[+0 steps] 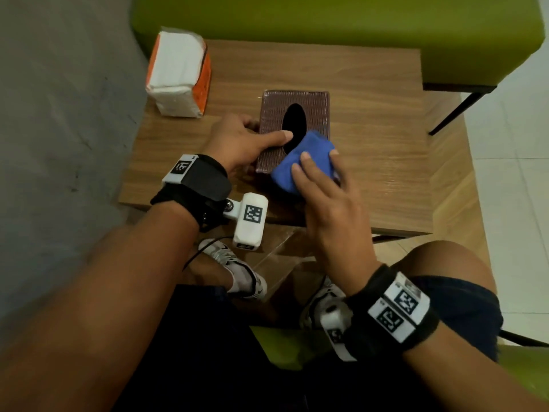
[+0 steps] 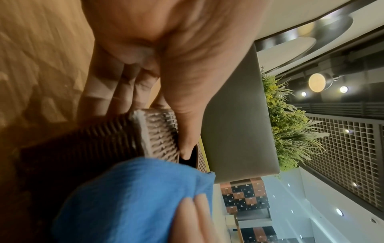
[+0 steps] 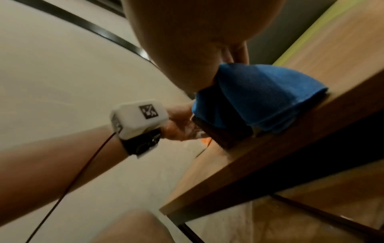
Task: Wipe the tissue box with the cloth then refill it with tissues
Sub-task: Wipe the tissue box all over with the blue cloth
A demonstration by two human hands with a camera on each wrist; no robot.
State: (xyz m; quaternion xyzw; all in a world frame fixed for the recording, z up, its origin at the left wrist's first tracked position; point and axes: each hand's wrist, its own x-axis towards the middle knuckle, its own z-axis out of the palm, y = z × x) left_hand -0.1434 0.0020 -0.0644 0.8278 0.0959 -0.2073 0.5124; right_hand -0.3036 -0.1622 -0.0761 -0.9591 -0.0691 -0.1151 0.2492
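Tissue box (image 1: 318,114) (opening dark) — left hand (image 1: 237,141) grips it, thumb across top; right hand (image 1: 323,200) fingers spread on cloth (image 1: 309,153).

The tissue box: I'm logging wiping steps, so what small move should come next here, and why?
Probably sweep the blue cloth forward across the tissue box lid. The right hand presses the cloth on the near right corner only, the far part of the lid is uncovered, and the left hand steadies the box, thumb at the oval opening. The tissue pack lies untouched.
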